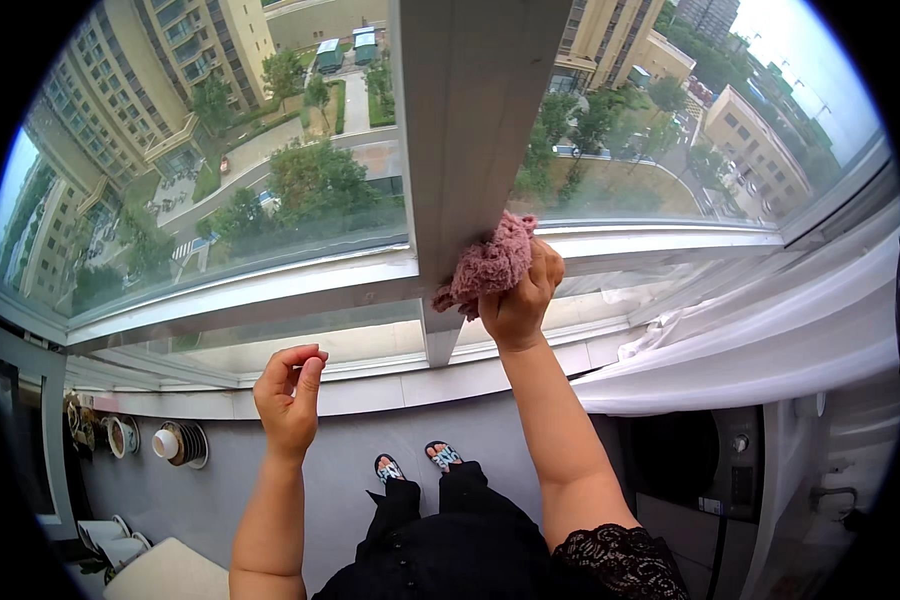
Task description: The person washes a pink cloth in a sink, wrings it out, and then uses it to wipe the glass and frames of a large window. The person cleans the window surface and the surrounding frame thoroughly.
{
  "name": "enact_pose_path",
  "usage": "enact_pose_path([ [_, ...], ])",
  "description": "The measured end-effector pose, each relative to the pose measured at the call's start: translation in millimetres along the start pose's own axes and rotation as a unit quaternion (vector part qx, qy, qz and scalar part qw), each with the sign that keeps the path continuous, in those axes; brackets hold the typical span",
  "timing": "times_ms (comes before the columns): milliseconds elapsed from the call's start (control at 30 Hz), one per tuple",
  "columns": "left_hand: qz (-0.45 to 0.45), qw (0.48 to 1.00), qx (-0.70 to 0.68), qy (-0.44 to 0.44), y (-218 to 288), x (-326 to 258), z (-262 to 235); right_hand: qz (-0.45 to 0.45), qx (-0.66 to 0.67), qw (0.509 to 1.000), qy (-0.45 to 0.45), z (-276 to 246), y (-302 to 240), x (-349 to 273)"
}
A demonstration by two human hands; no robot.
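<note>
In the head view, the right hand (522, 302), just off centre toward one o'clock, has its fingers clamped on a fluffy dusty-pink cleaning cloth (492, 262). The cloth lies against the grey metal window post (470, 120), which runs up toward twelve, near where the post meets the crossbar (260, 305). It is bunched into a thick wad, probably so that soft pile sits between palm and metal and follows the corner.

At eight o'clock the left hand (288, 400) is raised in front of the lower pane, fingers curled in together and thumb tip close against the forefinger, with nothing visible between them; perhaps it is up for balance.

Patterned slippers (444, 456) stand at six, toes toward the window, which likely keeps the reach short. A sheer white curtain (760, 355) hangs at three to four, leaving the post accessible, above a dark front-loading washing machine (685, 462).
</note>
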State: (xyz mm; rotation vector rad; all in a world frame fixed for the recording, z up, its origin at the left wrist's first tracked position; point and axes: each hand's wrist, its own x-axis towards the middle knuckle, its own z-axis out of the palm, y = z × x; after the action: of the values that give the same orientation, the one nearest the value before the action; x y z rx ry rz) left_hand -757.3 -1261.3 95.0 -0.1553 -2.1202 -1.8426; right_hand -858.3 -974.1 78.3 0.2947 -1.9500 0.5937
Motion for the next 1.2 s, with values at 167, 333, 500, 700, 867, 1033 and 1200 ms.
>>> enact_pose_path([
  [167, 0.29, 0.93, 0.202, -0.097, 24.7, 52.1, 76.0, -0.007, -0.174, 0.984, -0.034, -82.9, 102.6, 24.2],
  [333, 0.341, 0.893, 0.281, -0.084, -4.6, 39.8, 132.9, 0.125, -0.314, 0.941, 0.029, -176.4, 284.3, 14.3],
  [500, 0.289, 0.893, 0.343, 0.028, -45.1, 20.3, 147.3, 0.375, -0.397, 0.834, 0.081, -279.1, 469.3, 39.5],
  [700, 0.248, 0.828, 0.498, 0.076, -46.7, 15.2, 163.3, 0.557, -0.471, 0.684, 0.029, -346.8, 601.1, 100.2],
  [867, 0.261, 0.843, 0.464, 0.079, -49.2, 28.7, 181.6, 0.567, -0.433, 0.7, 0.019, -423.6, 731.3, 67.3],
  [1033, 0.238, 0.838, 0.475, 0.123, -39.6, 18.5, 186.8, 0.417, -0.109, 0.876, 0.217, -295.5, 539.8, 52.9],
  [1200, 0.224, 0.854, 0.449, 0.141, -45.0, 21.1, 186.0, 0.225, -0.088, 0.967, 0.078, -182.3, 290.9, 16.5],
])
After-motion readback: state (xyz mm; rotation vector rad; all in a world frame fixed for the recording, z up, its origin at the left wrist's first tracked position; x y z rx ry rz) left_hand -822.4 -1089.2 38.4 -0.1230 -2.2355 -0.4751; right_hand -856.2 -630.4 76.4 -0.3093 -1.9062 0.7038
